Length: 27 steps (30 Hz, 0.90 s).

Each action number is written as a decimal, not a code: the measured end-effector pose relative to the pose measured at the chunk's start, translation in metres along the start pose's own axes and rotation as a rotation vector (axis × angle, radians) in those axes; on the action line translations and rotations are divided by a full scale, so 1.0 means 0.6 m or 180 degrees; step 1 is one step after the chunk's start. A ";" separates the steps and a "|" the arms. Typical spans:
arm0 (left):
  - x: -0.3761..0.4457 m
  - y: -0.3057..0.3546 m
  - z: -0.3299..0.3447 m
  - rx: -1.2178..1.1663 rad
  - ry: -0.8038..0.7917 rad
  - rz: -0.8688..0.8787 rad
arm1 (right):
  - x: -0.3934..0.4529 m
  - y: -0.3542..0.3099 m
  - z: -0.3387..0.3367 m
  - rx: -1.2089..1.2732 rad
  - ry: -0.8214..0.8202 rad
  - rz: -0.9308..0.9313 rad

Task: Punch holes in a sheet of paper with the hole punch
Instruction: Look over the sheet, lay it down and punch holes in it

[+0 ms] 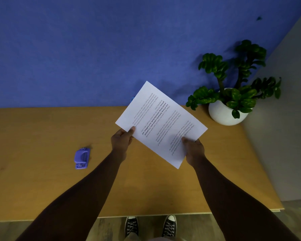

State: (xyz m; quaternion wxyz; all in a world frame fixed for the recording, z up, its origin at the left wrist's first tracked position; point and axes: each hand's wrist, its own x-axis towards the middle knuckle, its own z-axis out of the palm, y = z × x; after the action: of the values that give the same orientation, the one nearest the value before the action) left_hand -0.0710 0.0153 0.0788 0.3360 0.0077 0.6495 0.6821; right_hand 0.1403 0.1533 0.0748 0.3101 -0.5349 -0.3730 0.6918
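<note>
White paper (161,122) is pinched by left hand (122,139) and right hand (193,148) above the surface (42,180); next, carry it to the untouched punch (82,158).

- Wooden table (42,188), tan top, set against a blue wall (76,49).
- Purple hole punch (82,158) lying on the left part of the top, well apart from everything else.
- White round pot (222,115) with a green plant (233,80), standing at the far right corner.
</note>
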 end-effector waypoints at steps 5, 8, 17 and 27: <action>-0.019 0.001 0.029 0.0097 -0.0448 0.0128 | -0.008 -0.008 0.017 0.0289 -0.0198 0.0143; -0.020 -0.002 0.039 0.0254 -0.0645 0.0246 | -0.003 -0.004 0.023 0.0313 -0.0471 0.0219; -0.017 0.031 0.025 0.0599 -0.0758 0.0713 | -0.008 -0.012 0.007 -0.0231 -0.0453 -0.0041; -0.008 0.049 0.012 0.1217 -0.1226 0.1139 | -0.001 -0.013 0.002 -0.0915 -0.0323 -0.0526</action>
State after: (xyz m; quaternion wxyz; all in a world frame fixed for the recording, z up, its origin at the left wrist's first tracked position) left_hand -0.0775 0.0213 0.1084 0.3200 0.3138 0.6786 0.5819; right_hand 0.1394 0.1564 0.0819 0.2670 -0.5057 -0.5259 0.6296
